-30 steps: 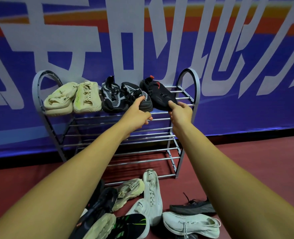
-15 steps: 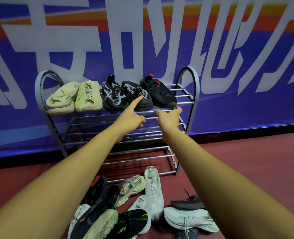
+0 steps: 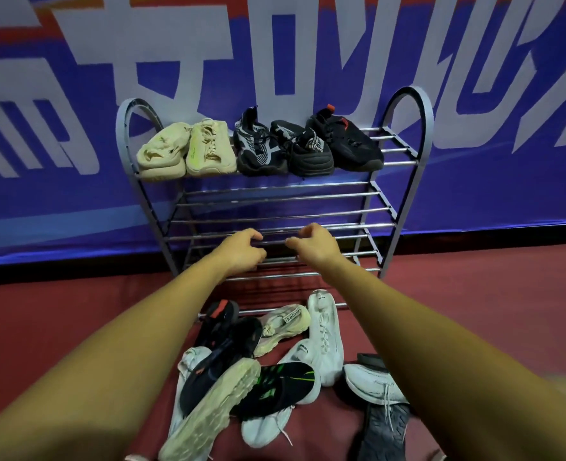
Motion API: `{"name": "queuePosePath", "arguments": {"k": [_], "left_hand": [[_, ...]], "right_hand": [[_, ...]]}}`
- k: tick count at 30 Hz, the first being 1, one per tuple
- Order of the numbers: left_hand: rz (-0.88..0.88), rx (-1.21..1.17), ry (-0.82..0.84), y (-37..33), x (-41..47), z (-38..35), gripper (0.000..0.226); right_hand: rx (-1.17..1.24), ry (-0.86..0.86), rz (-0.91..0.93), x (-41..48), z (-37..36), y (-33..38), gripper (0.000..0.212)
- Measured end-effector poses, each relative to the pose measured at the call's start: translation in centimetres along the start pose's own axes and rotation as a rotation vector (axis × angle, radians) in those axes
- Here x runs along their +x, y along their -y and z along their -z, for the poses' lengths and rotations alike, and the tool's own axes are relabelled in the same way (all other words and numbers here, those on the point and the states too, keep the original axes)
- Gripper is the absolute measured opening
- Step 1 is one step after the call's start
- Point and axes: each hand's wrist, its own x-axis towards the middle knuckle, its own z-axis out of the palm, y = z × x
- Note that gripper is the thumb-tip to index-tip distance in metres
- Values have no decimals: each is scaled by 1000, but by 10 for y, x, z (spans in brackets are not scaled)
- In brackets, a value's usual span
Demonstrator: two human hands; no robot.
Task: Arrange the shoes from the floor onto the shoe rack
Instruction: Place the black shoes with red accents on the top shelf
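Note:
A grey metal shoe rack (image 3: 422, 151) stands against the wall. Its top shelf carries a cream pair (image 3: 188, 151), a black-and-grey knit shoe (image 3: 256, 148), a black shoe (image 3: 308, 151) and a black shoe with red trim (image 3: 348, 144). The lower shelves hold nothing. Several shoes lie heaped on the floor in front: a white sneaker (image 3: 324, 331), a cream sneaker (image 3: 283, 326), a black slipper with green lines (image 3: 276, 387), a cream sole-up shoe (image 3: 208, 414). My left hand (image 3: 241, 251) and right hand (image 3: 316, 244) hover before the middle shelves, fingers loosely curled, holding nothing.
A blue banner (image 3: 474, 94) with large white characters covers the wall behind the rack. The floor (image 3: 491, 311) is dark red. More shoes lie at bottom right: a white knit sneaker (image 3: 371, 384) and a dark sole-up shoe (image 3: 384, 434).
Both hands have left the black shoes on the top shelf and dropped down toward the middle shelves. The camera has tilted downward, showing more of the floor pile.

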Motion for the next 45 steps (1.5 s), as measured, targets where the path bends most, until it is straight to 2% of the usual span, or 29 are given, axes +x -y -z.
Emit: {"name": "queuePosePath", "arguments": {"k": [9,15,20,24,28,34,40,43,45], "left_hand": [[97,264,70,75,0,-4,44],[181,233,145,126,23,-19,41],[237,259,190,170,43,-31,34],[295,265,196,215,65,-48,39],[331,271,194,256,83,-58,47],[355,226,153,295,98,-68,70],[327,126,130,301,103,-71,65],[299,162,75,300,100,-69,60],[293,194,32,294,96,-69,56]], "right_hand": [[-209,224,-26,2,-61,-33,33],[-327,368,-78,18,-112,-54,25],[-413,467,-90,39,-171,-69,38],[-484,529,-81,56,-213,-90,22],[-558,492,-83,78,-242,-105,43],[-664,467,-52,103,-275,-124,53],[-693,419,-93,111,-289,-136,58],[-568,386,-137,110,-286,-136,46],[-470,375,-181,108,-280,-135,47]]}}
